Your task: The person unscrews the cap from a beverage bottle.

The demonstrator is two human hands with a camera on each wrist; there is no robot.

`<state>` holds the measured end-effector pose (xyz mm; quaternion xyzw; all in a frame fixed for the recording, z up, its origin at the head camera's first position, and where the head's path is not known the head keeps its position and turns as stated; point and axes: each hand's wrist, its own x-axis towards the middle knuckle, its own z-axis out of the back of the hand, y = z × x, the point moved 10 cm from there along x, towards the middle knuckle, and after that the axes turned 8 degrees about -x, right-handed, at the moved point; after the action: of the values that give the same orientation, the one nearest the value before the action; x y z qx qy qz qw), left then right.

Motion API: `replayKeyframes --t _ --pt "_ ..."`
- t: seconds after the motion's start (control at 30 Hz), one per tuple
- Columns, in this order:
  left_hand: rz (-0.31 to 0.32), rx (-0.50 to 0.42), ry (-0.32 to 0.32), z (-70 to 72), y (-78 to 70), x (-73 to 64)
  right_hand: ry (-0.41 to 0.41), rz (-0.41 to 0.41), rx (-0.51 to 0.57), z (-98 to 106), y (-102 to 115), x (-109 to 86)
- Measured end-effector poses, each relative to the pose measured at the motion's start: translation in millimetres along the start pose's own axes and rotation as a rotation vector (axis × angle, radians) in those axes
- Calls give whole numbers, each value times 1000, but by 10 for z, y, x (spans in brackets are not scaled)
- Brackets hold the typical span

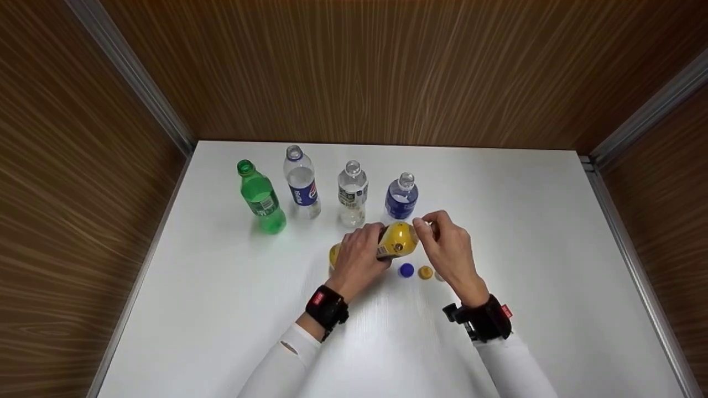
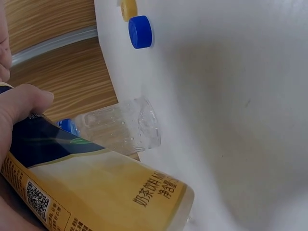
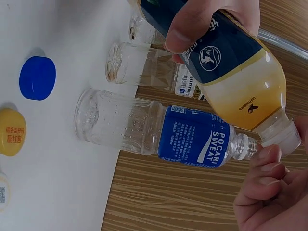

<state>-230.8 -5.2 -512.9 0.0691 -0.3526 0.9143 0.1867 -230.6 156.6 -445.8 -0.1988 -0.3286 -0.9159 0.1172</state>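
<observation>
My left hand (image 1: 359,255) grips a milk tea bottle (image 1: 399,239) round its middle. This bottle has a yellow and dark blue label and is held tilted above the table, its neck towards my right hand (image 1: 452,251). In the right wrist view, the fingers and thumb of that hand pinch the white cap (image 3: 285,138) on the bottle's neck. Beneath the hands lie a blue cap (image 1: 406,270), a yellow cap (image 1: 425,272) and a pale cap (image 1: 440,276), the last partly hidden by the right hand.
Capless bottles stand in a row behind the hands: a green bottle (image 1: 263,200), a Pepsi bottle (image 1: 303,185), a clear labelled bottle (image 1: 353,193) and a Pocari Sweat bottle (image 1: 402,197). Wood-grain panels (image 1: 354,72) enclose the white table (image 1: 525,221) at the back and sides.
</observation>
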Motion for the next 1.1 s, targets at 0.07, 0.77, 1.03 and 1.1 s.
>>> replayKeyframes --t 0.07,0.77,1.03,1.1 --pt "-5 3 -5 0 -4 -1 -11 9 -1 7 6 -4" --pt "163 -219 186 -91 77 29 -14 210 68 57 172 -13" --pt "122 -326 252 -138 71 17 35 275 90 44 217 -16" --pt "121 -348 262 -149 72 17 40 282 92 40 220 -18"
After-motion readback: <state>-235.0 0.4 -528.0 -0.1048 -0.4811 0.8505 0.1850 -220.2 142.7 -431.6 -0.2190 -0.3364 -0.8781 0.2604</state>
